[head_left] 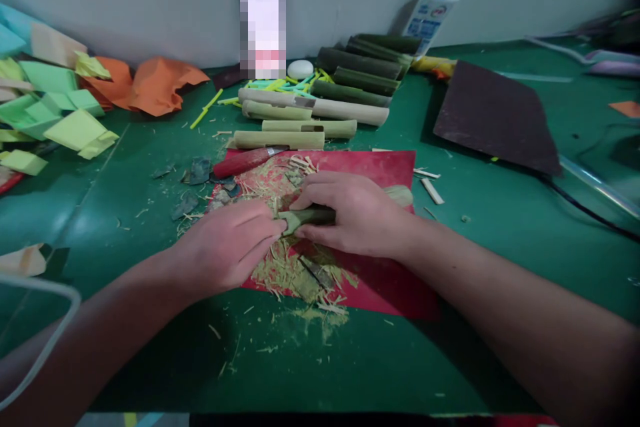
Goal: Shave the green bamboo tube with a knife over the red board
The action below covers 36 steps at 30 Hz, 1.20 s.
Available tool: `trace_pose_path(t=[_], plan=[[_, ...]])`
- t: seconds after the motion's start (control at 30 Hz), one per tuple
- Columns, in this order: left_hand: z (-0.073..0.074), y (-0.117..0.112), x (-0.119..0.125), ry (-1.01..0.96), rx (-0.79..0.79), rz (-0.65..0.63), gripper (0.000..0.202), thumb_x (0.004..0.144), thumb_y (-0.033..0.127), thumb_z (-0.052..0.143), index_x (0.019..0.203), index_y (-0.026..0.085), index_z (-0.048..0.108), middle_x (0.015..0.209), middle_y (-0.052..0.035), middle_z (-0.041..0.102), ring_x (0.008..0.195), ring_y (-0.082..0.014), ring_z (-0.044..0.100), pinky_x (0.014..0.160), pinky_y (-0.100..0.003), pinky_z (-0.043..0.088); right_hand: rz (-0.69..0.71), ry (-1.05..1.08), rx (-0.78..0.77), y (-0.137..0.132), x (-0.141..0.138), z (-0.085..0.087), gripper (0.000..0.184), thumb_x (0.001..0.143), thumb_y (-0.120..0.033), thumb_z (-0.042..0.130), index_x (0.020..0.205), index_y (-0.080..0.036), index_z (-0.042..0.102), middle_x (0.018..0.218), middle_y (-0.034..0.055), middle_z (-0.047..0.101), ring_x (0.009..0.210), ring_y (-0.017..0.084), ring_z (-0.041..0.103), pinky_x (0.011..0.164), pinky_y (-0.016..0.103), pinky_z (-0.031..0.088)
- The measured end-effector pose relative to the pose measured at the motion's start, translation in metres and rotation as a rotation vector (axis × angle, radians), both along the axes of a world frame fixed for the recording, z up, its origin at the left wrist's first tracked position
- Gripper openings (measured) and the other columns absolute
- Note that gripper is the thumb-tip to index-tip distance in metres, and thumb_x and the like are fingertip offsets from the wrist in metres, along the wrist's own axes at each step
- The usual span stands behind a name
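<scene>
A green bamboo tube [316,216] lies low over a red sheet [390,293]. My right hand [357,213] wraps round it from above, thumb on the near side. A pale bamboo end [399,196] shows past that hand; I cannot tell if it belongs to the same tube. My left hand [233,243] is closed, its fingers pressed together at the tube's left end. Whatever those fingers hold is hidden. Bamboo shavings and dust [280,267] cover much of the sheet. Behind my hands lies a red-handled tool [245,161] with a metal collar.
Cut bamboo pieces [280,140] lie in a row behind the sheet, darker ones [357,63] farther back. A blurred upright screen [263,20] leans on the wall. Folded papers [75,130] and orange paper [157,83] are at left, a dark brown sheet [495,117] and milk carton [430,17] at right.
</scene>
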<state>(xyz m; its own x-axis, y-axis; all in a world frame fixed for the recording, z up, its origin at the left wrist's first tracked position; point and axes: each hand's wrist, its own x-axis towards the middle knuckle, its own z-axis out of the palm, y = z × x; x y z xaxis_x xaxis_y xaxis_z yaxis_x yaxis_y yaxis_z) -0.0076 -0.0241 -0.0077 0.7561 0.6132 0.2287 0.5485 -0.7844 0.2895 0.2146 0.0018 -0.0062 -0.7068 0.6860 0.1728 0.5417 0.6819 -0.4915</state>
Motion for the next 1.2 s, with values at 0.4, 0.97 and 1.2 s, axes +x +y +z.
trace_pose_path(t=[0.4,0.97,1.2], plan=[[-0.001,0.002,0.001,-0.047,0.027,0.033,0.018,0.090,0.020,0.044,0.089,0.015,0.062,0.085,-0.0066,0.063,0.081,-0.0159,0.058,0.072,-0.027,0.045,0.053,-0.016,0.037,0.002,-0.001,-0.001,0.020,0.079,-0.030,0.061,0.093,-0.018,0.063,0.090,0.0051,0.061,0.087,0.019,0.055,0.073,0.030,0.040],[0.002,0.003,0.000,-0.265,0.068,0.054,0.012,0.085,0.016,0.052,0.094,0.015,0.060,0.088,-0.0055,0.067,0.083,-0.0139,0.063,0.074,-0.025,0.049,0.033,-0.082,0.204,-0.005,0.005,-0.001,0.024,0.083,-0.028,0.053,0.102,-0.015,0.061,0.098,0.0106,0.062,0.093,0.024,0.055,0.080,0.037,0.041],[0.000,0.000,-0.006,-0.234,0.007,0.080,0.013,0.085,0.017,0.052,0.095,0.016,0.061,0.089,-0.0050,0.068,0.084,-0.0141,0.064,0.074,-0.024,0.050,0.057,-0.022,0.120,-0.007,0.009,0.000,0.027,0.075,-0.023,0.058,0.101,-0.017,0.062,0.095,0.0086,0.062,0.090,0.022,0.056,0.078,0.035,0.042]])
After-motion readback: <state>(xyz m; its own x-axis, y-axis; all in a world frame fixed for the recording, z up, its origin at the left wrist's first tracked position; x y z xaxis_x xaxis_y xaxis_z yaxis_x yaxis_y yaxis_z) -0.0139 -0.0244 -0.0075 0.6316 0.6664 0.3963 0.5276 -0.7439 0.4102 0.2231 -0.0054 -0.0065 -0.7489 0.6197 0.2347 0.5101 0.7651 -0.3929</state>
